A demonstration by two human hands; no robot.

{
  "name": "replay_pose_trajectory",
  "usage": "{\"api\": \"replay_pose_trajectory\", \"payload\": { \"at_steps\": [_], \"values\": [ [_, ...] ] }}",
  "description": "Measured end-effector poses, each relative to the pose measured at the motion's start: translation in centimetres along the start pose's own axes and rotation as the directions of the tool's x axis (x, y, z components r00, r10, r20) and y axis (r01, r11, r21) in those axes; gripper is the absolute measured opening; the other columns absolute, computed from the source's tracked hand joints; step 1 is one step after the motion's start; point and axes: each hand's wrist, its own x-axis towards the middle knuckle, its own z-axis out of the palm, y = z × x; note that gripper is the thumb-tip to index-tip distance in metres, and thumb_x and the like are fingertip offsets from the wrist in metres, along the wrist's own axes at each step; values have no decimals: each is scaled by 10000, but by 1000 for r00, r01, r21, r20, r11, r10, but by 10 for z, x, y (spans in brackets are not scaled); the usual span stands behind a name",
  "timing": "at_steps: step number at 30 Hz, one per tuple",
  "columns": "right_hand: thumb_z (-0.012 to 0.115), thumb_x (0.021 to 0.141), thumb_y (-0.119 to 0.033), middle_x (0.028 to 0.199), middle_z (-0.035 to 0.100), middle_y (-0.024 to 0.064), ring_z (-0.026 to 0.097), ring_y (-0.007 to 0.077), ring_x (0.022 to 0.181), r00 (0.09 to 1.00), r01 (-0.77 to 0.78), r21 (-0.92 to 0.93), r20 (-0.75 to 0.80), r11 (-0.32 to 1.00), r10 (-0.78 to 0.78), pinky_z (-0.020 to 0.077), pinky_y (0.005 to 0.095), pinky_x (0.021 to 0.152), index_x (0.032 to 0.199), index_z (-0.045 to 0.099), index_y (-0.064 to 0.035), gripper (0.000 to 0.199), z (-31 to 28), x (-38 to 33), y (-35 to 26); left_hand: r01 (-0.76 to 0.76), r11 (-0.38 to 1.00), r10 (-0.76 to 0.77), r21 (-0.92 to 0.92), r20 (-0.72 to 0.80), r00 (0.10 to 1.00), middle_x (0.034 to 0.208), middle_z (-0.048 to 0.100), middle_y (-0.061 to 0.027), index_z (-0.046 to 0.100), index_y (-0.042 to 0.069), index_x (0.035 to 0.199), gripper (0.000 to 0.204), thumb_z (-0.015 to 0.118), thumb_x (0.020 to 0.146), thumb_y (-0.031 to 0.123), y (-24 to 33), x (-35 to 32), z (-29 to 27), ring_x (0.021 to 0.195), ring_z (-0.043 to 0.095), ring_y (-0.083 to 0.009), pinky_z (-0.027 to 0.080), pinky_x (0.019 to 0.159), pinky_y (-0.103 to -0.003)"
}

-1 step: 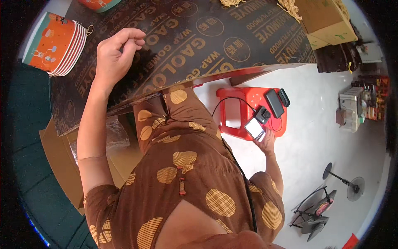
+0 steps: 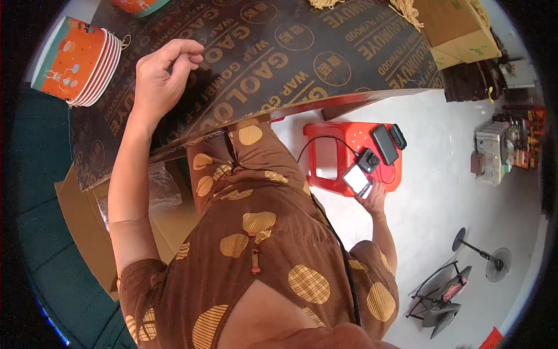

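My left hand [image 2: 160,75] rests on the dark printed board [image 2: 279,52] that serves as a table top, fingers curled loosely with nothing in them. A stack of orange and teal paper bowls [image 2: 78,61] lies on its side just left of that hand. My right hand [image 2: 372,198] is down at my side by a red plastic stool [image 2: 349,154], holding a phone [image 2: 357,179] with a lit screen. A small black camera [image 2: 368,160], a black power bank [image 2: 385,144] and a cable lie on the stool.
A cardboard box [image 2: 459,29] and pale noodle-like strands [image 2: 407,11] sit at the board's far right. Flat cardboard [image 2: 81,215] and a plastic bag [image 2: 160,186] lie under the board. On the white floor stand a fan [image 2: 485,256] and a folded black stand [image 2: 439,296].
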Motion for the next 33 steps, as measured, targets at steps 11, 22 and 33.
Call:
{"api": "replay_pose_trajectory", "payload": {
  "at_steps": [11, 22, 33],
  "values": [
    [860, 553, -410, 1246, 477, 175, 453, 355, 1154, 999, 41, -44, 28, 998, -40, 351, 500, 951, 1365, 325, 1, 1055, -4, 5, 7, -43, 999, 43, -1, -42, 998, 815, 683, -91, 644, -25, 958, 186, 478, 876, -44, 0, -1, 2, 755, 679, -141, 538, 682, -249],
    [793, 661, -380, 1078, 514, 153, 488, 356, 1020, 957, 183, -53, -218, 982, -191, 394, 463, 858, 1214, 482, -23, 727, -30, -2, -3, -55, 998, 56, 27, -46, 997, 799, 681, -86, 644, -19, 956, 184, 484, 869, -45, 2, -1, 0, 756, 677, -138, 535, 680, -253],
    [474, 957, -110, 723, 483, 110, 491, 257, 645, 610, 464, 250, -786, 850, -101, 419, 346, 613, 819, 506, -14, 171, -160, 62, -152, -92, 996, 92, 19, -21, 995, 815, 672, -101, 632, -38, 945, 187, 476, 856, -91, 3, 2, 0, 754, 668, -145, 538, 695, -257]
  ]
}}
